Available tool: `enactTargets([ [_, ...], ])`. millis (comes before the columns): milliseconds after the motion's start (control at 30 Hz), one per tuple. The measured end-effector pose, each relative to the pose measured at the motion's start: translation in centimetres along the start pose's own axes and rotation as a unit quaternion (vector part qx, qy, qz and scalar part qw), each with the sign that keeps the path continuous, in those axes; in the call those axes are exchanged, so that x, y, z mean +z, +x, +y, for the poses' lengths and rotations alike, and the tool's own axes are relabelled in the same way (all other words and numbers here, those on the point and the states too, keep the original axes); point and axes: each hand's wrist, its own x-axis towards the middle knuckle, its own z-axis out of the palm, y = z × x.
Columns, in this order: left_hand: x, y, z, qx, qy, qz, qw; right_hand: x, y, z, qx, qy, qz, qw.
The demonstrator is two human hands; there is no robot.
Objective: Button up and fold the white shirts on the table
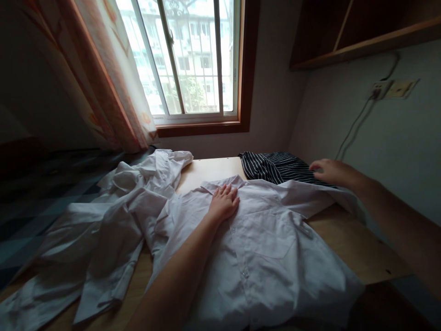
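A white button-up shirt (265, 239) lies front side up across a wooden table (358, 243), collar towards the window. My left hand (224, 202) rests on it just below the collar, palm down with fingers stretched out. One sleeve (306, 195) reaches out to the right. Above that sleeve is my right hand (332, 172), its fingers loosely bent and apart with nothing visible in them. Beside its fingertips lies a black-and-white striped garment (275, 166). I cannot tell whether the right hand touches either cloth.
Crumpled white clothing (117, 207) covers the table's left side. A dark checked surface (27, 202) lies further left. Behind the table are a window (193, 59) and an orange-patterned curtain (99, 78). A cable (354, 122) hangs from a wall socket (382, 89) under a wooden shelf (365, 43).
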Motion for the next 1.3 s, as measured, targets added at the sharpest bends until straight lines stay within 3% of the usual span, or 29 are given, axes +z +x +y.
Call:
enactTargets([
  [67,0.0,0.0,0.0,0.001,0.002,0.002,1.0,1.4,-0.7,-4.1,-0.109,0.048,-0.071,0.99],
  [133,0.1,0.0,-0.1,0.003,0.004,0.003,1.0,2.6,-1.2,-7.7,-0.138,0.061,-0.098,0.984],
  [233,0.0,0.0,-0.1,0.004,0.005,0.002,1.0,4.2,-1.4,-11.7,-0.105,-0.021,-0.097,0.99],
  [333,0.1,0.0,-0.1,0.005,0.009,0.001,1.0,5.6,-0.9,-13.4,-0.032,-0.072,-0.084,0.993],
  [500,0.2,0.1,-0.1,-0.002,0.017,0.0,1.0,6.9,1.2,-11.7,0.07,-0.01,-0.067,0.995],
  [700,0.3,0.1,0.0,-0.005,0.017,0.003,1.0,7.6,3.2,-8.7,0.115,0.045,-0.04,0.992],
  [1000,-0.1,0.1,0.4,-0.025,0.018,-0.019,0.999,11.0,1.4,-8.5,0.111,-0.013,-0.012,0.994],
  [1300,0.0,0.4,0.1,-0.03,0.021,-0.019,0.999,10.6,1.2,-8.9,0.133,-0.019,0.037,0.99],
])
